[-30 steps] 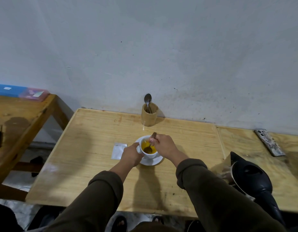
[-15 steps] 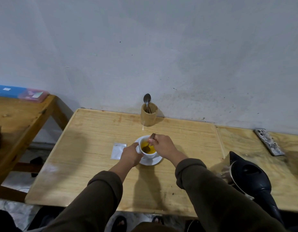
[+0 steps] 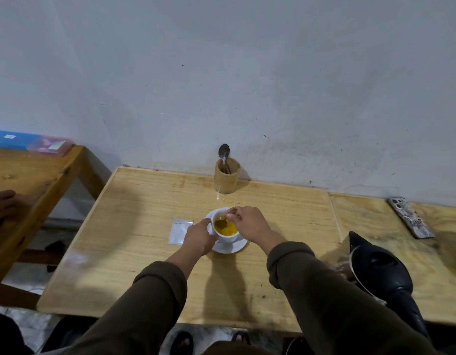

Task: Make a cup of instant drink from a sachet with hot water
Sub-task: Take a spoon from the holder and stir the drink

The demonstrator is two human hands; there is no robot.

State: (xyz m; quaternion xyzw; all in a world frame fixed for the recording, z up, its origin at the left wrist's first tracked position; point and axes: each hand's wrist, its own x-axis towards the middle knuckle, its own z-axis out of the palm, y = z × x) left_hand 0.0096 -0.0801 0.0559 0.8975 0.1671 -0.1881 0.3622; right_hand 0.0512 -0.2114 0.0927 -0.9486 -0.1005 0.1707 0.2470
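A white cup full of yellow drink stands on a white saucer in the middle of the wooden table. My left hand grips the cup's left side. My right hand pinches the handle of a spoon whose bowl is dipped in the drink. A flat silver sachet lies on the table just left of my left hand.
A wooden holder with a spoon in it stands by the wall behind the cup. A black kettle sits at the right front. A phone lies far right. Another person's hand rests on the left table.
The spoon has shifted inside the cup, from the near side toward the left, as my right hand moved slightly. Another person's hand has come into view on the left table.
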